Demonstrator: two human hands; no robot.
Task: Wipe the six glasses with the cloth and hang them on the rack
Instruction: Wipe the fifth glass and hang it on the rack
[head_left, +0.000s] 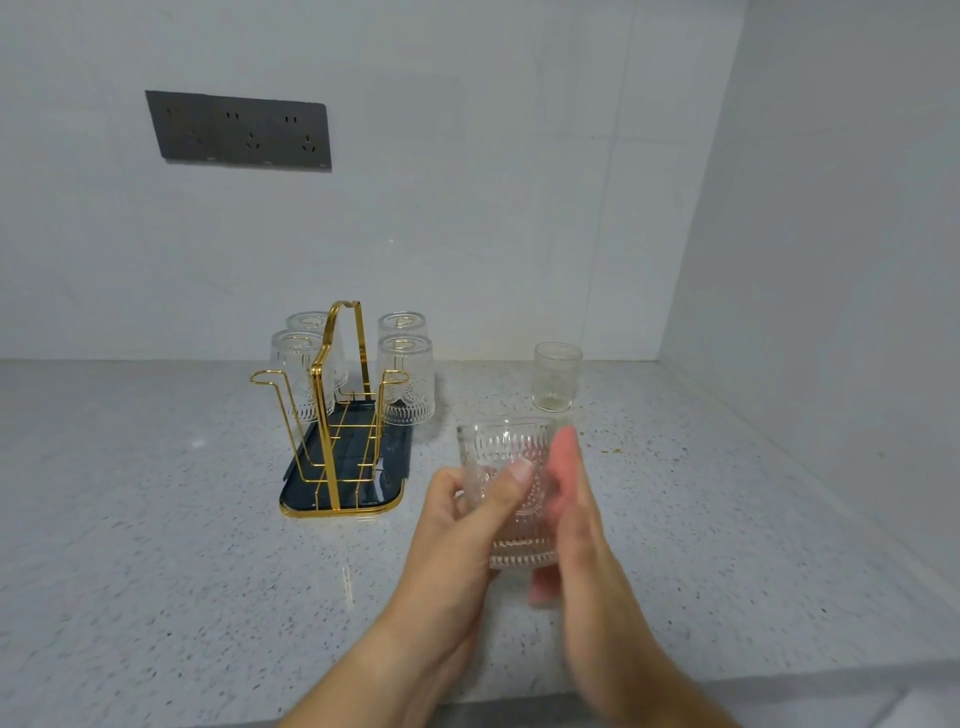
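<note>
A grey socket panel (239, 130) sits on the wall at ten o'clock in the view. Below it on the speckled counter (156, 519) stands the gold wire rack (326, 374) on its dark tray (374, 467), at about ten o'clock from the hands. Four glasses hang on it, mouths down: two on its left side (293, 364) (310, 322) and two on its right (408, 379) (401, 325). The near hook on each side is bare (265, 376) (395, 376).

The left hand (457, 525) grips a patterned glass (511, 488) above the counter, with the thumb across its near face and the fingers curled round the far side. The glass is tilted, with its mouth away from the person towards twelve o'clock. The right hand (576, 519) is blurred. Its fingers lie straight and flat along the glass's right side, and what looks like the thumb shows under the base.

At one o'clock from the held glass, another glass (557, 376) stands upright on the counter near the wall, well apart from the rack.
</note>
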